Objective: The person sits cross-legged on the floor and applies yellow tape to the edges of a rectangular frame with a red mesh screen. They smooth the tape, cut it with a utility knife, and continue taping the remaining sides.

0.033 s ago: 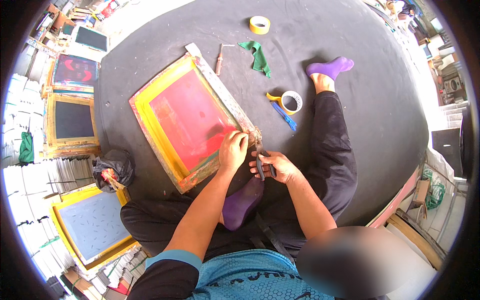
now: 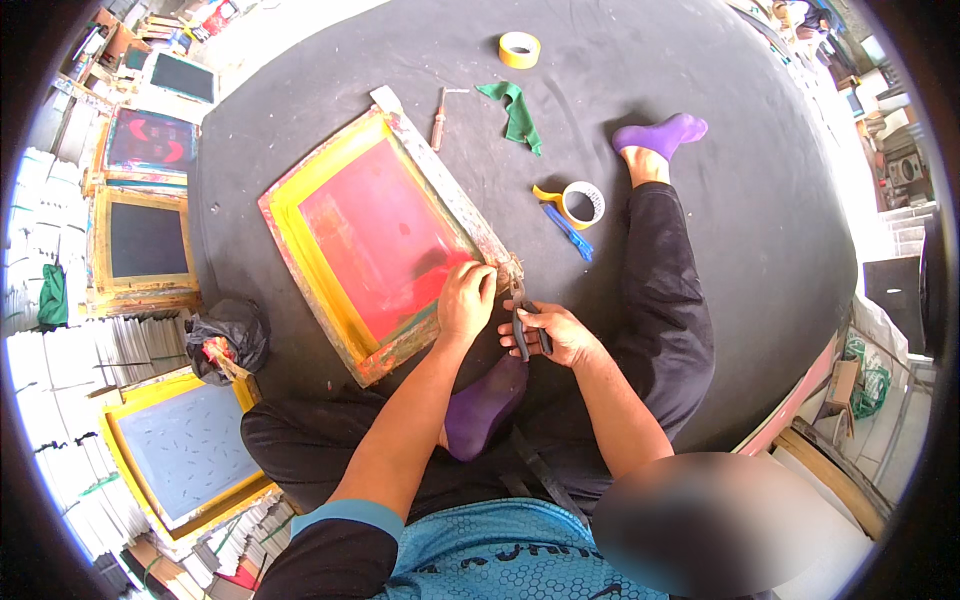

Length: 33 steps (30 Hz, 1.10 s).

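Note:
A paint-stained screen printing frame [image 2: 436, 187] lies at a slant on the dark surface, its red mesh bordered in yellow. My left hand [image 2: 467, 300] rests over the frame's near right corner, fingers curled on it; the thumb is mostly hidden. In my right hand [image 2: 562, 335] are pliers [image 2: 520, 325] with dark handles, which stand slightly apart. Their jaws meet the frame's corner, where the wood looks frayed [image 2: 511, 268]. What the jaws grip is too small to tell.
A screwdriver [image 2: 438, 125], a green cloth scrap [image 2: 517, 120], yellow tape [image 2: 519, 50], another tape roll [image 2: 583, 204] and a blue cutter-like tool [image 2: 568, 232] lie beyond. My purple-socked feet flank the work. A black bag [image 2: 232, 335], paper stacks and several screens line the left.

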Available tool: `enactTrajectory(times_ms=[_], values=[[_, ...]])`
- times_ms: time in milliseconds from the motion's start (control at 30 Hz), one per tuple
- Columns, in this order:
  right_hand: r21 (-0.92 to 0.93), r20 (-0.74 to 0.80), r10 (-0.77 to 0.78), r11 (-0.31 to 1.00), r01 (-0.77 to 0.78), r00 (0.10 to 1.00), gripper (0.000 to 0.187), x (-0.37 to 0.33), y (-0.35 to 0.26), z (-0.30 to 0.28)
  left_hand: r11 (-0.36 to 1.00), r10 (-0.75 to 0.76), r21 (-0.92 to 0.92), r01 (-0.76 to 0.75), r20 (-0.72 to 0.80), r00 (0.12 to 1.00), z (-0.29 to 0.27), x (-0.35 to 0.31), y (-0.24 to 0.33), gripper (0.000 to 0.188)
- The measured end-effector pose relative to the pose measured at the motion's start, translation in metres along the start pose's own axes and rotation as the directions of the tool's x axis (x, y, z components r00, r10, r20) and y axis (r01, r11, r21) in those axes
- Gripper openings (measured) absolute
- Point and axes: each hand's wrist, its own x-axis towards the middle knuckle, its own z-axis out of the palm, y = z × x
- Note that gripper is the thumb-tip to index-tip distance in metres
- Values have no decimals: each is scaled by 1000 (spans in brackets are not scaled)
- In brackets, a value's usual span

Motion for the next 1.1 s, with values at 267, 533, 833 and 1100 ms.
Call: enactTrajectory(times_ms=[267, 533, 833, 1100], values=[[-90, -55, 30, 995, -35, 998, 42, 5, -3, -8, 1000, 1, 2, -1, 3, 1000, 5, 6, -4, 13], [-266, -209, -31, 964, -27, 977, 37, -6, -9, 12, 1000, -15, -21, 14, -15, 1000, 2, 7, -2, 13], [-923, -332, -297, 299, -243, 895, 37, 0, -28, 28, 999, -5, -38, 4, -22, 1000, 1, 8, -2, 11], [-945, -327, -360, 105, -310, 874, 38, 8, -32, 47, 1000, 9, -25, -11, -58, 998, 2, 8, -3, 11]])
